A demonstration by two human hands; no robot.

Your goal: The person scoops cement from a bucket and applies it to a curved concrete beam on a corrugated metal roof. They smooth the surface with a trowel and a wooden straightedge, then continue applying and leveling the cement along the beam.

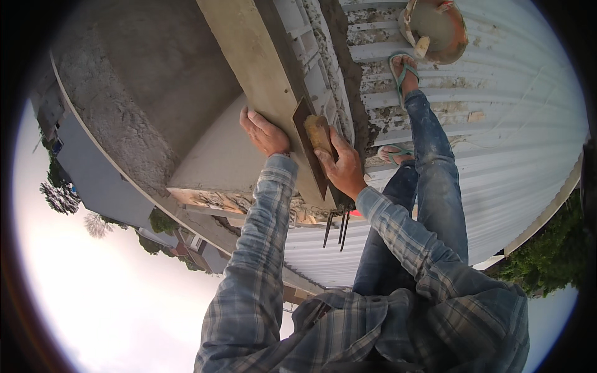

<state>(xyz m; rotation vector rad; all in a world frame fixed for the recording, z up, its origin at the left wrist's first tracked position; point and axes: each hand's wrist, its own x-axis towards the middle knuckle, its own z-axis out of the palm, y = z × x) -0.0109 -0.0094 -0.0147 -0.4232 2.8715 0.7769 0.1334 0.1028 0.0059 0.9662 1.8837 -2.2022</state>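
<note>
My right hand point(345, 165) is wrapped round the worn wooden handle of a plastering float point(317, 133). The float's thin brown board lies along the right side of a long grey cement-coated beam point(264, 74), close to its near end. On the beam's left side rests my left hand point(264, 132), its fingers stretched forward and nothing visible in them. The beam partly covers its inner side. Dark steel bars point(336, 230) stick out below the beam's near end.
Corrugated metal roofing point(497, 168) spreads on the right, where my feet stand in green flip-flops point(398, 81). A mortar-stained bucket point(459, 45) holds greyish liquid and a handled tool point(422, 46). Rough cement point(118, 105) lies left; rooftops and trees show beyond the edge.
</note>
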